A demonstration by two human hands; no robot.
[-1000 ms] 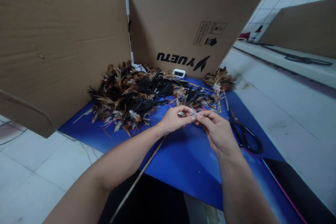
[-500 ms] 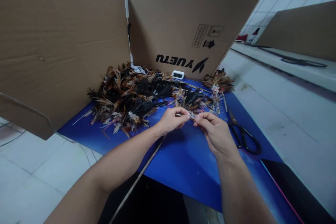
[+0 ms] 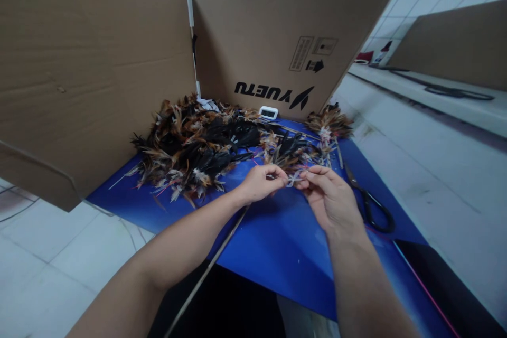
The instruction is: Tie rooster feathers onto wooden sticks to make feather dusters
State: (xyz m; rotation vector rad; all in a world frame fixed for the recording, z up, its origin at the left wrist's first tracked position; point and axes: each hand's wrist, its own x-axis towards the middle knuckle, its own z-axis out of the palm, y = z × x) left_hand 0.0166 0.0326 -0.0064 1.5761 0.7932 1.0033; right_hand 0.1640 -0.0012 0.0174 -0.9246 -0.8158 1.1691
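Note:
Over the blue tabletop (image 3: 277,237), my left hand (image 3: 263,182) and my right hand (image 3: 327,190) pinch a thin, translucent whitish strip (image 3: 293,178), which forms a small loop between the fingertips. Both hands are closed, with fingers bent. A long thin stick (image 3: 214,261) runs from beneath my left hand down toward my lap; whether the fingers also grip it is hidden. Just beyond my hands lie brown and black feathers (image 3: 291,148). Close by my right wrist are black-handled scissors (image 3: 374,211), partly covered by the hand.
A large heap of feathers (image 3: 190,153) covers the back left. Cardboard panels (image 3: 253,37) stand upright behind and at left. A small white digital display (image 3: 268,112) sits at the back, with a feather bundle (image 3: 330,121) to its right. A dark flat phone-like device (image 3: 439,285) lies front right.
My right hand has shifted slightly right, away from my left hand. The gap between the fingertips has widened, and the strip's loop shows more clearly.

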